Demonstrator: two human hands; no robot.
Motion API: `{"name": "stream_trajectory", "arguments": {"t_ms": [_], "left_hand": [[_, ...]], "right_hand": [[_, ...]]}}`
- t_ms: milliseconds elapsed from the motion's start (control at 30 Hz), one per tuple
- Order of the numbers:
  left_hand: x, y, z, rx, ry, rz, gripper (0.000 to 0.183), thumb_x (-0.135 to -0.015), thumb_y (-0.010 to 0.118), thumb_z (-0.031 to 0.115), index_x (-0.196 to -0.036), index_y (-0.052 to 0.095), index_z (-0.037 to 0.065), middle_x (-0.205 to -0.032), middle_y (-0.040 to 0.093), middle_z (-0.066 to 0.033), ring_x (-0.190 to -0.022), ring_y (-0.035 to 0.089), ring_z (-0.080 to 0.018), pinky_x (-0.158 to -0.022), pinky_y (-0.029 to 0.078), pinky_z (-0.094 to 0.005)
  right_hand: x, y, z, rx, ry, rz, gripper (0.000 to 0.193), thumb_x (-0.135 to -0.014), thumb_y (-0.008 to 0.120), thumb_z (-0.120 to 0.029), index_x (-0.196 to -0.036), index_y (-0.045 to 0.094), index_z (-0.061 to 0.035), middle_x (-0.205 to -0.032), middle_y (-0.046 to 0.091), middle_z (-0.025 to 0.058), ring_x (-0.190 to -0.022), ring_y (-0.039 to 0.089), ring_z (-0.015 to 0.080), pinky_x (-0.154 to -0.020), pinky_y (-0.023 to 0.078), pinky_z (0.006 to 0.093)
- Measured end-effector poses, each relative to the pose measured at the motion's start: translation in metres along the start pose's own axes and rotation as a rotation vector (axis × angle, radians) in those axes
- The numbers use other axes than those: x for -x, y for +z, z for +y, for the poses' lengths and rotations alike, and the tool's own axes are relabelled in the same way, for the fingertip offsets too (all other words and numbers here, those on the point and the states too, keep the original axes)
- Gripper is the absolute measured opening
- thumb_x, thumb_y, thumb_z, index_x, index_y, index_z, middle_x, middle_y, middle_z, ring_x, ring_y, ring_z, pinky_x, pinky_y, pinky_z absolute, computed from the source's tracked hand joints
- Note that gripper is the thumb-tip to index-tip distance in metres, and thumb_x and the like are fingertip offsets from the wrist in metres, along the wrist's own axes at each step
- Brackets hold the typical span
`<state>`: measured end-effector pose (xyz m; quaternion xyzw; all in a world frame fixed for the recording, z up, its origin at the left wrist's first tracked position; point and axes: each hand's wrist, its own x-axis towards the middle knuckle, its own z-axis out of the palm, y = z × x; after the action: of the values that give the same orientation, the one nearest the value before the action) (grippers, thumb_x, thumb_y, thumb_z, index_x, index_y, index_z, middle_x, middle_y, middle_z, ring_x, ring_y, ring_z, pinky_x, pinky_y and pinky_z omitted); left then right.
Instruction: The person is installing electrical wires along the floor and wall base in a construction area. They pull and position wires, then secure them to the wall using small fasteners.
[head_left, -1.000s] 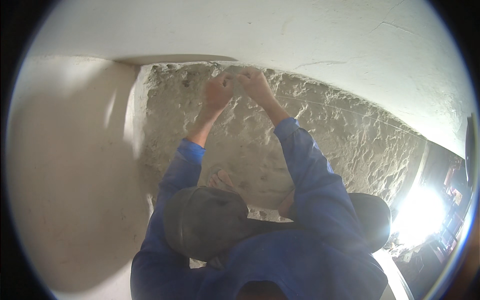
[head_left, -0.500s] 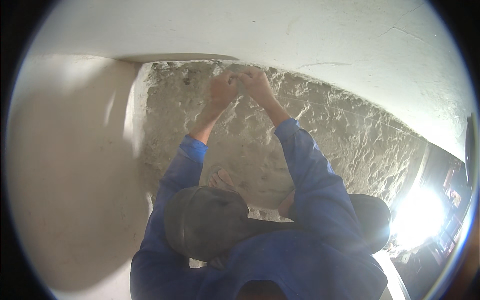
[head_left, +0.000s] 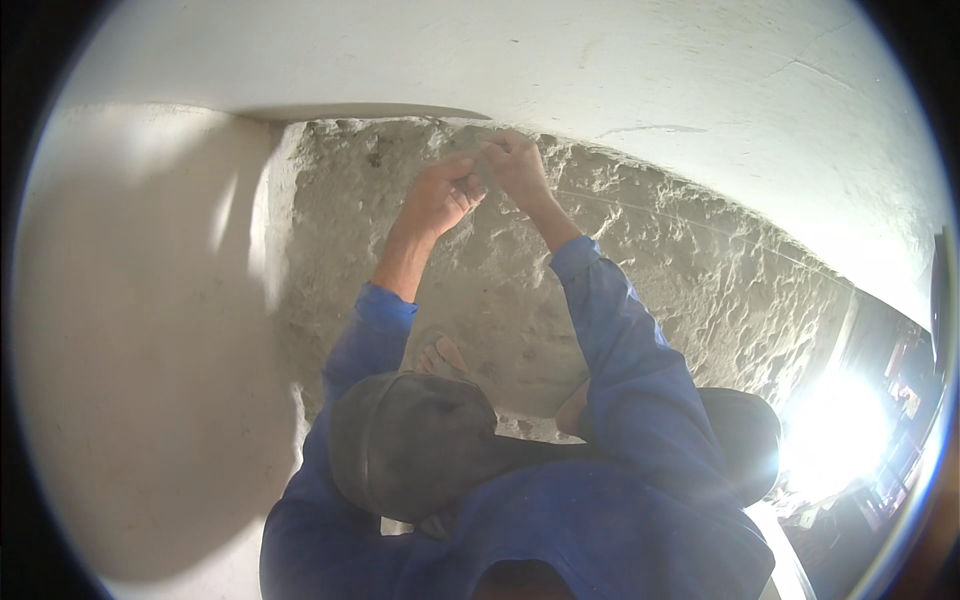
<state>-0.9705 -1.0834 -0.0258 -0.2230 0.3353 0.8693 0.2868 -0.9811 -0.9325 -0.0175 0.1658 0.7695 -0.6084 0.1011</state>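
Both my hands are raised over the rough, unfinished cement floor (head_left: 480, 290), close to where it meets the far wall. A thin pale string (head_left: 622, 207) runs over the floor from beside my right hand toward the right, roughly along the wall. My right hand (head_left: 520, 172) is closed in a pinch at the string's near end; its fingertips partly hide what they grip. Just left of it, my left hand (head_left: 440, 197) has its fingers curled in with the thumb against them. Anything in that hand is too small to make out.
A smooth white wall (head_left: 560, 60) spans the far side. A plastered wall (head_left: 130, 330) stands on my left, with a shadow across it. My bent knees (head_left: 410, 440) and a foot (head_left: 440, 355) are below my arms. A bright light (head_left: 840, 430) glares at the right.
My left hand has drawn slightly back from the far wall and turned, so its curled fingers now show. My right hand has barely moved.
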Motion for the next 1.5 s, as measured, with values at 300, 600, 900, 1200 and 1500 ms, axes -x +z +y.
{"name": "stream_trajectory", "arguments": {"t_ms": [300, 600, 900, 1200, 1500], "left_hand": [[-0.016, 0.004, -0.008, 0.007, 0.127, -0.049, 0.025, -0.09, 0.062, 0.005, -0.113, 0.056, -0.004, -0.095, 0.061, -0.0088, -0.08, 0.061, -0.0184, -0.076, 0.053, -0.0341], [-0.031, -0.014, -0.008, 0.107, 0.024, -0.022, 0.025, -0.087, 0.065, 0.004, -0.11, 0.057, -0.003, -0.096, 0.063, -0.0107, -0.082, 0.064, -0.02, -0.075, 0.055, -0.0346], [-0.02, 0.003, 0.006, -0.609, 0.292, 0.163, 0.018, -0.082, 0.067, 0.01, -0.094, 0.067, -0.003, -0.077, 0.067, -0.0075, -0.07, 0.065, -0.0145, -0.067, 0.056, -0.0312], [-0.023, -0.005, 0.005, -0.514, 0.199, 0.098, 0.013, -0.086, 0.067, 0.013, -0.091, 0.066, 0.002, -0.078, 0.065, -0.0039, -0.068, 0.062, -0.0111, -0.064, 0.053, -0.0295], [-0.024, -0.017, -0.004, -0.348, 0.131, 0.026, 0.013, -0.091, 0.065, 0.016, -0.097, 0.063, 0.004, -0.085, 0.065, -0.0039, -0.071, 0.057, -0.0136, -0.07, 0.046, -0.0325]], "right_hand": [[0.009, -0.006, -0.006, -0.181, 0.047, -0.058, 0.024, -0.087, 0.065, -0.023, -0.094, 0.067, -0.0001, -0.08, 0.064, 0.0049, -0.071, 0.057, 0.0107, -0.061, 0.047, 0.0287], [0.007, -0.005, 0.003, -0.108, -0.013, -0.088, 0.021, -0.087, 0.064, -0.021, -0.092, 0.069, -0.0016, -0.079, 0.065, 0.0035, -0.074, 0.058, 0.0107, -0.065, 0.047, 0.028], [0.001, 0.002, 0.01, 0.047, -0.077, -0.071, 0.024, -0.085, 0.064, -0.022, -0.094, 0.067, 0.0003, -0.081, 0.067, 0.0093, -0.077, 0.062, 0.0148, -0.068, 0.05, 0.0303], [0.003, -0.006, 0.007, -0.045, -0.049, -0.196, 0.023, -0.087, 0.063, -0.021, -0.101, 0.066, -0.002, -0.083, 0.069, 0.0077, -0.081, 0.065, 0.0127, -0.071, 0.052, 0.0285], [0.0, -0.024, -0.004, -0.067, 0.044, -0.343, 0.025, -0.084, 0.065, -0.02, -0.1, 0.068, -0.0009, -0.085, 0.067, 0.008, -0.079, 0.062, 0.0139, -0.07, 0.049, 0.0298]]}}
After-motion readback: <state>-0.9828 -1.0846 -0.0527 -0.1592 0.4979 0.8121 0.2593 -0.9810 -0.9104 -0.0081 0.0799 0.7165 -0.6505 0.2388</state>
